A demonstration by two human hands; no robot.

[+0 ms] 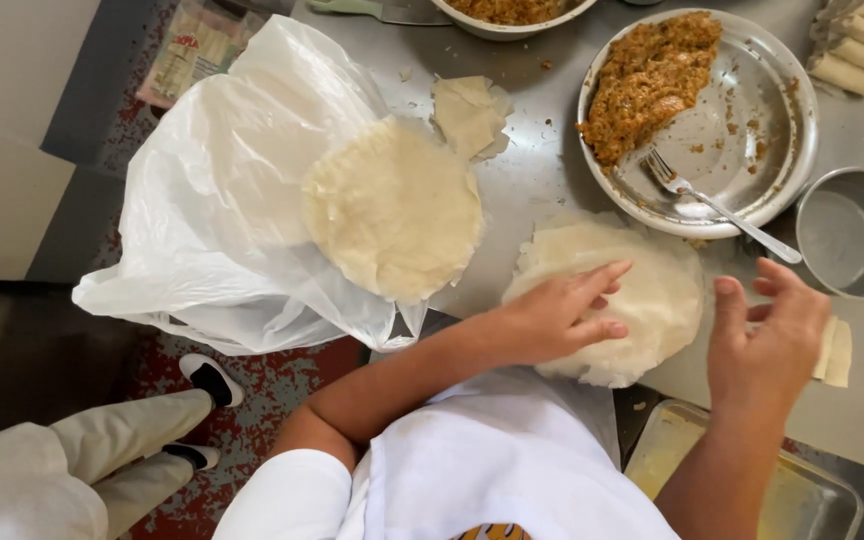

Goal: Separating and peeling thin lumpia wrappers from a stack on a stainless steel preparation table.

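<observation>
While my left hand (557,320) lies flat on the round wrapper stack (642,300) at the table's (532,180) near edge to steady it, my right hand (767,335) hovers released beside it, ready to peel

Clear plastic packet (192,50): flat, rectangular, pale contents, red label patch; lies at top left, beyond the table edge. White plastic bag (222,200): crumpled, translucent, spread over the table's left edge, bearing a stack of round wrappers.
</observation>
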